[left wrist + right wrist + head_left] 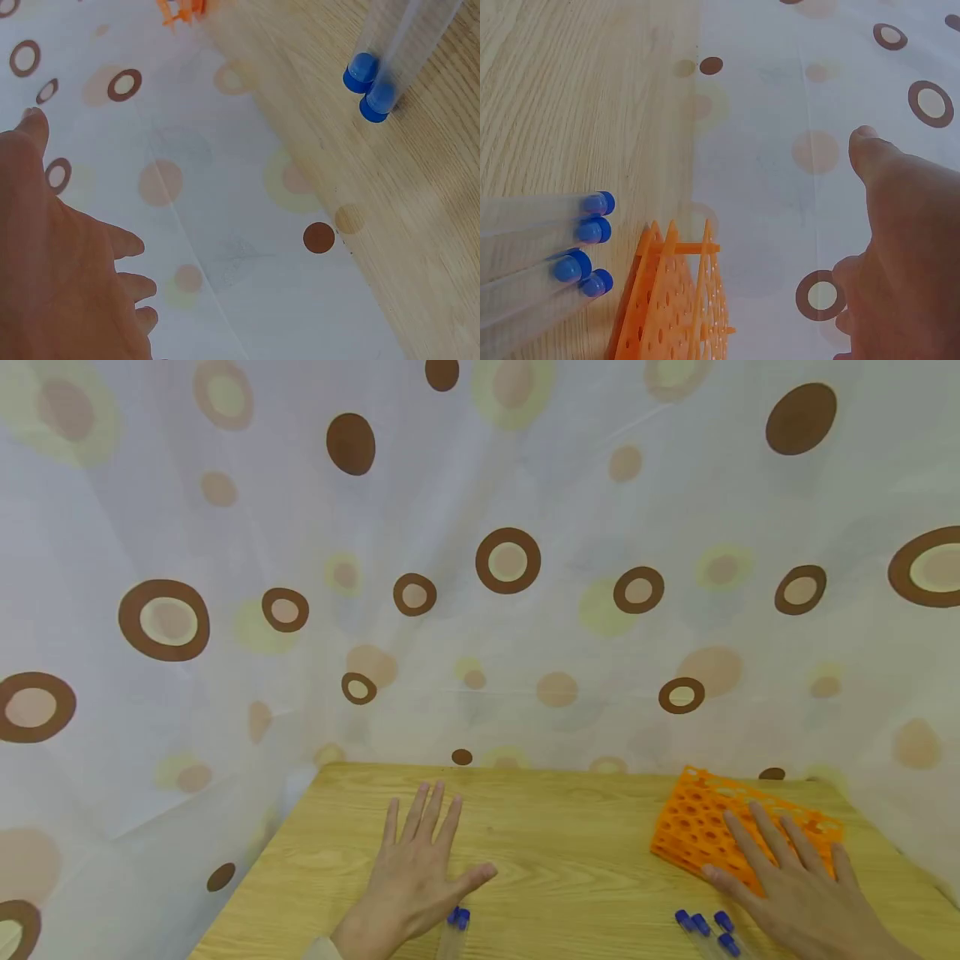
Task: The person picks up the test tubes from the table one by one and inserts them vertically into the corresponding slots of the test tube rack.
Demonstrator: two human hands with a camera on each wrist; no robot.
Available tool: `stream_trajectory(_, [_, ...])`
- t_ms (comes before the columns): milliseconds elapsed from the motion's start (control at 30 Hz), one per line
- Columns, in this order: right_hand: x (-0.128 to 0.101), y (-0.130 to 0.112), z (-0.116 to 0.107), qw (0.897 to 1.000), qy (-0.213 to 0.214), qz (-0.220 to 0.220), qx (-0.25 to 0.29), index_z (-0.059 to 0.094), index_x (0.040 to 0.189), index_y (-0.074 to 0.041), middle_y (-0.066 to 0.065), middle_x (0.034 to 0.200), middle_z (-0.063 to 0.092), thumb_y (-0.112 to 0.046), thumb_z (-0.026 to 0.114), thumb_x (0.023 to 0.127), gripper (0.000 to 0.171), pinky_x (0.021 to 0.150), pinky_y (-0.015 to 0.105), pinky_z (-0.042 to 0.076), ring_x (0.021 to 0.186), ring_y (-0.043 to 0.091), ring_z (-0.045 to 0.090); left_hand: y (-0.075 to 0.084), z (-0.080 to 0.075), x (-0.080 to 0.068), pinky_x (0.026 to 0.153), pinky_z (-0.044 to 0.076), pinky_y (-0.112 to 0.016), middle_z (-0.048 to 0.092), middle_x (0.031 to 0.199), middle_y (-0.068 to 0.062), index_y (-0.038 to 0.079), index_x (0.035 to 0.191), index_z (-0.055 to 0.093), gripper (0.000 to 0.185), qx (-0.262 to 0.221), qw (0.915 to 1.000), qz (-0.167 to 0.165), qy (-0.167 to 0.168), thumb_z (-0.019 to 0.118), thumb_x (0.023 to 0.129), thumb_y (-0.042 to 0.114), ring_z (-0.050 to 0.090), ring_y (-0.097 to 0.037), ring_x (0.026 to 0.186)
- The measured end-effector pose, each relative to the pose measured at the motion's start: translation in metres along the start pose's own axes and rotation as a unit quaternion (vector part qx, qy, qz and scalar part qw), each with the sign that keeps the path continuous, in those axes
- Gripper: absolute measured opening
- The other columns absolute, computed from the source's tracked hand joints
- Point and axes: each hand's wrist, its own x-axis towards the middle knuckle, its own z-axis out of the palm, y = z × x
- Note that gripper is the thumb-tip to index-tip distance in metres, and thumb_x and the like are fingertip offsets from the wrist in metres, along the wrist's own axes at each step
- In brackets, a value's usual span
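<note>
My left hand (416, 868) lies flat on the wooden table (570, 852), fingers straight and spread, holding nothing. Two clear tubes with blue caps (457, 920) lie just by its thumb; the left wrist view shows them (371, 82) side by side. My right hand (787, 877) rests with straight fingers on the near part of an orange tube rack (701, 814) at the table's right. Several blue-capped tubes (705, 928) lie on the wood beside that hand's thumb; in the right wrist view they (585, 244) lie next to the rack (671, 307).
A white curtain with brown and yellow circles (480, 568) hangs close behind the table and down its left side. The table's far edge (525, 768) meets the curtain. Bare wood lies between the two hands.
</note>
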Motion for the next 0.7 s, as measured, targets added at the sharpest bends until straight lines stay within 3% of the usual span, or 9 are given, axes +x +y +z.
stream_trajectory(367, [-0.001,0.013,-0.001,0.999,-0.023,0.041,0.009,0.009,0.159,-0.011,0.031,0.161,0.0,-0.076,0.031,0.094,0.095,0.094,0.083,-0.006,0.14,0.063,0.002,0.006,0.008,0.007,0.119,0.0,-0.063,0.008,0.166,-0.014,0.011,0.158,0.021,0.091,-0.01,0.9997,0.019,-0.006,0.032,0.094,0.075,0.003,-0.034,0.155])
stream_trajectory(700, [-0.008,0.045,0.013,0.998,-0.032,0.046,-0.023,0.01,0.159,-0.008,0.034,0.159,0.001,-0.078,0.032,0.092,0.099,0.091,0.084,-0.009,0.131,0.07,0.009,0.023,0.022,0.02,0.12,0.005,-0.063,0.008,0.166,-0.015,0.01,0.158,0.018,0.092,-0.024,0.9989,0.033,-0.024,0.027,0.094,0.076,0.003,-0.035,0.155])
